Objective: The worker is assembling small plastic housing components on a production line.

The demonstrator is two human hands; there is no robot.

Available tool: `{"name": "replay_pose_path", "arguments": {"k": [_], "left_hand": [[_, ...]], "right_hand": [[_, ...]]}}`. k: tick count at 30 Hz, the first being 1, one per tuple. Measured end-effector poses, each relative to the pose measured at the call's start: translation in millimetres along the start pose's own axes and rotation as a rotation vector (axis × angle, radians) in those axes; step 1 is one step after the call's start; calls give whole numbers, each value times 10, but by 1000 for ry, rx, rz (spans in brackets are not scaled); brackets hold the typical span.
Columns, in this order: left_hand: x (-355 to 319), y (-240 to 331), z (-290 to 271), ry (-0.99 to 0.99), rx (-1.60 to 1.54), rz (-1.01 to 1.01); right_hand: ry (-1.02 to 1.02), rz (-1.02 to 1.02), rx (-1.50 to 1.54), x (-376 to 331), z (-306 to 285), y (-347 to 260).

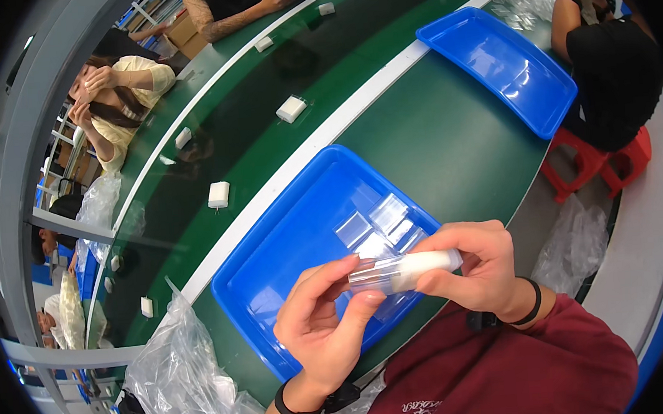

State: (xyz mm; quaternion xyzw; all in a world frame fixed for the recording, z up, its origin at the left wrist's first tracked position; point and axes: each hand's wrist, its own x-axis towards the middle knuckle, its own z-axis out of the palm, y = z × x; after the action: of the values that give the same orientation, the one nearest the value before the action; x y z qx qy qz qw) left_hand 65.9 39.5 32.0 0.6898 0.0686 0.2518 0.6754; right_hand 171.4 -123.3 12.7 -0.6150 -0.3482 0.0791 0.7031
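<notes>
Above the near blue tray (272, 238), my two hands meet at one small package. My left hand (320, 315) pinches a clear plastic sleeve (372, 275) between thumb and fingers. A white block (426, 265), seemingly a small power adapter, sits partly inside the sleeve's right side. Its right end lies between the thumb and fingers of my right hand (480, 267). Several more clear plastic sleeves (375, 228) lie in the tray, just beyond the package. Whether the block's far end is covered, I cannot tell.
A conveyor belt (250, 147) carries spaced white blocks (291, 109). Another blue tray (490, 57) stands far right, close to a person (614, 72) and a red stool (632, 159). A clear plastic bag (189, 371) bulges at lower left. Grey frame posts (18, 175) rise on the left.
</notes>
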Motion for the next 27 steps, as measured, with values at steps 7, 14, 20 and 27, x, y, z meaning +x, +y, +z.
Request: {"name": "replay_pose_path", "arguments": {"k": [7, 14, 20, 27], "left_hand": [[10, 19, -175, -160, 231, 200], [-84, 79, -197, -69, 53, -180], [-110, 24, -350, -166, 2, 157], [-162, -44, -458, -175, 14, 262]], "right_hand": [[-197, -6, -189, 76, 53, -139], [-111, 279, 132, -52, 205, -94], [-25, -503, -261, -5, 232, 139], [-24, -304, 219, -129, 295, 241]]}}
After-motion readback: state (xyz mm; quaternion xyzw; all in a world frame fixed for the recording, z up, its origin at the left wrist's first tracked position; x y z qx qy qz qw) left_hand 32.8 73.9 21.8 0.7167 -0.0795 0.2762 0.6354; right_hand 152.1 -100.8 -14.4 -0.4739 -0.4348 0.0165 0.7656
